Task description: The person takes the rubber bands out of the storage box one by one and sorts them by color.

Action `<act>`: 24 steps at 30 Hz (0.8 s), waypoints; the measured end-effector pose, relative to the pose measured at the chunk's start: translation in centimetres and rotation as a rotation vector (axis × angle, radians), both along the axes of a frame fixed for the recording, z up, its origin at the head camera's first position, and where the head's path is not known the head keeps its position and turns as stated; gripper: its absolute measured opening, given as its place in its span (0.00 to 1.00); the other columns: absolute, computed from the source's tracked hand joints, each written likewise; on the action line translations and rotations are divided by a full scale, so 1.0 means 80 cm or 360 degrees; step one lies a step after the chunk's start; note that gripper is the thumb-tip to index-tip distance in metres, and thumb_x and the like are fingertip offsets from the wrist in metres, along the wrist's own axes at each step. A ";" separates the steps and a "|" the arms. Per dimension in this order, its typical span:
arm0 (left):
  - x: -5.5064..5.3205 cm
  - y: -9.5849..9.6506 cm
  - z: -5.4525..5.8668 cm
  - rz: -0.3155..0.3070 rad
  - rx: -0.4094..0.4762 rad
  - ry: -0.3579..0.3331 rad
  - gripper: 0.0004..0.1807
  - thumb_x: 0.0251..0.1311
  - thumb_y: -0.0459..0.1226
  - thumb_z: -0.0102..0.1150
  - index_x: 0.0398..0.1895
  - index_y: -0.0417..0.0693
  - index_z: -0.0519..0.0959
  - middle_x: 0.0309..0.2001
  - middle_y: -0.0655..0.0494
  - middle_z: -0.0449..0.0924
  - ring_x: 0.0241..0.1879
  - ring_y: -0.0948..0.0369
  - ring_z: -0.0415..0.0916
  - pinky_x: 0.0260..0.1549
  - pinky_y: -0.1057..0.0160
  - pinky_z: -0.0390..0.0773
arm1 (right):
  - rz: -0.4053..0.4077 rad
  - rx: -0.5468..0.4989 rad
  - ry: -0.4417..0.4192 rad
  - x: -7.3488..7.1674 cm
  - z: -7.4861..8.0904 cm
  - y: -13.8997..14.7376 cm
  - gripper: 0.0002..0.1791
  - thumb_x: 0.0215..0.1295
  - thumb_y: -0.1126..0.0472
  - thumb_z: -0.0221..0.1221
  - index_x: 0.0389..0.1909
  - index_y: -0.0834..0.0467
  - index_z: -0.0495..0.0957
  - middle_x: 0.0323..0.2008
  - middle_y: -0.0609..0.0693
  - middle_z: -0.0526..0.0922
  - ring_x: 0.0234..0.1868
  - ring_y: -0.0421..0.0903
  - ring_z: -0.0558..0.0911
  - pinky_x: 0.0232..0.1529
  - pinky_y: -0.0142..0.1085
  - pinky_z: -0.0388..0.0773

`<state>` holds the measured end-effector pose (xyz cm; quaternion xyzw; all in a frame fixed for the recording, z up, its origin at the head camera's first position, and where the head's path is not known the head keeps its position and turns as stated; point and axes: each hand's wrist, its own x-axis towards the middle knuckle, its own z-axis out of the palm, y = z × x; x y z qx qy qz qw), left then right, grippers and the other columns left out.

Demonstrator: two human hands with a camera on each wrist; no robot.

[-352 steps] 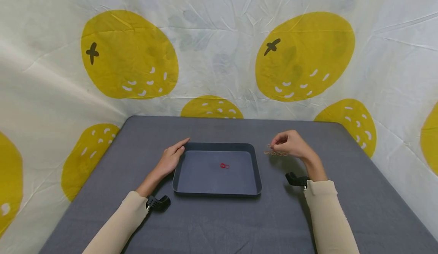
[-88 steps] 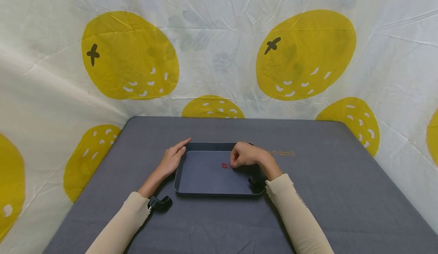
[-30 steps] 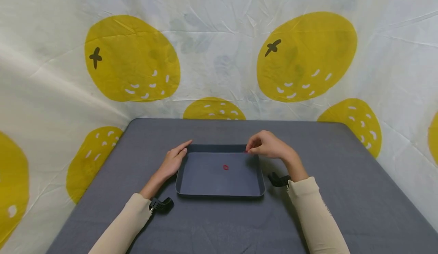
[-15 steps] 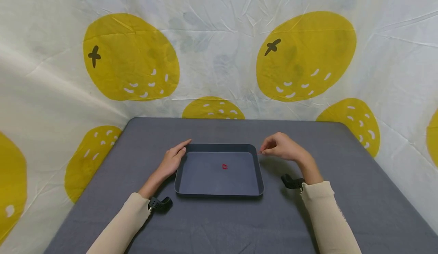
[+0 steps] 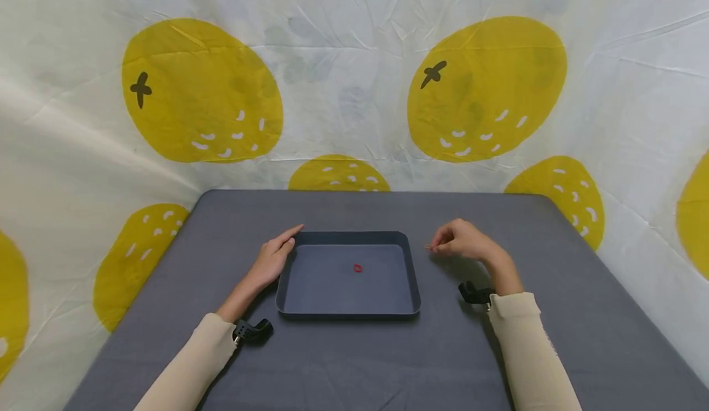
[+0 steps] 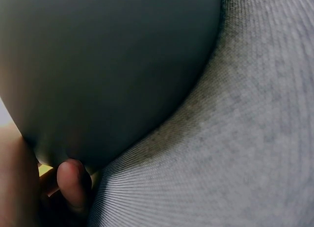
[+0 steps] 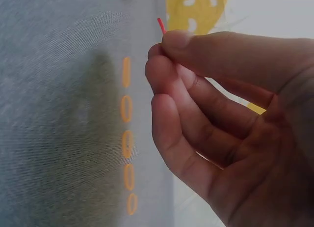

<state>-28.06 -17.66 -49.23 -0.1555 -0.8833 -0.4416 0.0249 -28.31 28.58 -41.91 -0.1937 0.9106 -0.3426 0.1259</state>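
Observation:
In the head view, my right hand (image 5: 462, 239) hovers just right of the dark grey tray (image 5: 349, 315). Its thumb and forefinger pinch a small red rubber band (image 7: 160, 25), whose end sticks out past the fingertips in the right wrist view. Below that hand, several orange rubber bands (image 7: 126, 109) lie in a row on the table; the hand mostly covers them in the head view. Another red rubber band (image 5: 357, 268) lies on the tray floor. My left hand (image 5: 269, 260) holds the tray's far left corner, with a fingertip (image 6: 71, 180) against its wall.
A grey cloth covers the table (image 5: 354, 362). Behind and beside it hangs a white curtain (image 5: 343, 91) printed with large yellow fruit. Black wrist cameras sit under both wrists, the right one (image 5: 474, 293) close to the tabletop.
My right hand reached into the tray, took one of the two red rubber bands, and carried it right across the rim to the orange row. The left hand keeps its place.

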 end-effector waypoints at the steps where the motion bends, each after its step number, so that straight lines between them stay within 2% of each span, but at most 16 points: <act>1: 0.000 -0.001 0.000 0.0002 0.0002 -0.0006 0.25 0.84 0.41 0.38 0.79 0.53 0.66 0.52 0.33 0.80 0.54 0.43 0.76 0.55 0.46 0.69 | -0.0001 0.0005 -0.0003 -0.001 -0.002 0.000 0.04 0.64 0.71 0.64 0.35 0.65 0.88 0.36 0.57 0.91 0.32 0.41 0.83 0.33 0.35 0.79; 4: 0.001 -0.002 0.000 -0.0002 -0.0011 -0.0006 0.25 0.84 0.41 0.38 0.79 0.52 0.65 0.53 0.34 0.80 0.63 0.46 0.74 0.57 0.44 0.70 | -0.0014 0.0010 -0.0012 -0.002 -0.007 -0.001 0.04 0.62 0.72 0.65 0.34 0.65 0.88 0.32 0.56 0.90 0.28 0.41 0.80 0.31 0.34 0.78; 6: 0.001 -0.002 0.000 -0.0001 -0.0003 -0.0002 0.25 0.84 0.42 0.39 0.79 0.52 0.66 0.67 0.38 0.76 0.65 0.46 0.73 0.60 0.43 0.70 | -0.0017 0.0005 -0.0014 -0.003 -0.009 -0.001 0.04 0.62 0.72 0.65 0.34 0.66 0.88 0.30 0.56 0.89 0.28 0.41 0.80 0.30 0.34 0.78; 8: 0.000 -0.002 0.000 0.0000 -0.0001 0.0002 0.25 0.84 0.42 0.39 0.79 0.52 0.66 0.72 0.41 0.73 0.64 0.46 0.73 0.59 0.44 0.70 | -0.0025 0.0010 -0.0012 -0.004 -0.011 0.000 0.04 0.61 0.73 0.65 0.34 0.66 0.88 0.29 0.55 0.89 0.27 0.42 0.79 0.29 0.33 0.77; 12: -0.001 -0.002 0.001 0.0001 0.0007 0.0001 0.25 0.84 0.43 0.39 0.79 0.53 0.67 0.72 0.43 0.73 0.62 0.47 0.74 0.57 0.45 0.69 | -0.0028 0.0025 -0.0007 -0.006 -0.015 0.000 0.03 0.60 0.72 0.66 0.33 0.65 0.88 0.28 0.54 0.88 0.26 0.42 0.78 0.28 0.33 0.76; 15: -0.002 -0.002 0.001 -0.0003 0.0019 -0.0003 0.25 0.83 0.42 0.39 0.78 0.52 0.67 0.72 0.44 0.73 0.69 0.45 0.72 0.64 0.41 0.70 | -0.0036 0.0037 -0.0004 -0.007 -0.018 0.000 0.03 0.59 0.72 0.67 0.32 0.65 0.88 0.27 0.52 0.87 0.25 0.42 0.78 0.28 0.33 0.75; 18: -0.002 -0.001 0.000 -0.0001 0.0027 -0.0005 0.25 0.83 0.41 0.40 0.78 0.53 0.67 0.76 0.46 0.69 0.75 0.45 0.66 0.70 0.37 0.67 | -0.0040 0.0051 -0.0008 -0.009 -0.020 -0.001 0.03 0.59 0.71 0.66 0.32 0.65 0.87 0.26 0.51 0.87 0.25 0.42 0.78 0.28 0.33 0.75; 24: -0.002 -0.001 0.001 0.0006 0.0024 -0.0014 0.25 0.83 0.40 0.40 0.78 0.54 0.68 0.75 0.45 0.69 0.73 0.44 0.68 0.68 0.38 0.68 | -0.0030 0.0069 -0.0018 -0.012 -0.024 -0.003 0.04 0.59 0.72 0.65 0.33 0.65 0.88 0.27 0.51 0.88 0.25 0.41 0.78 0.28 0.34 0.76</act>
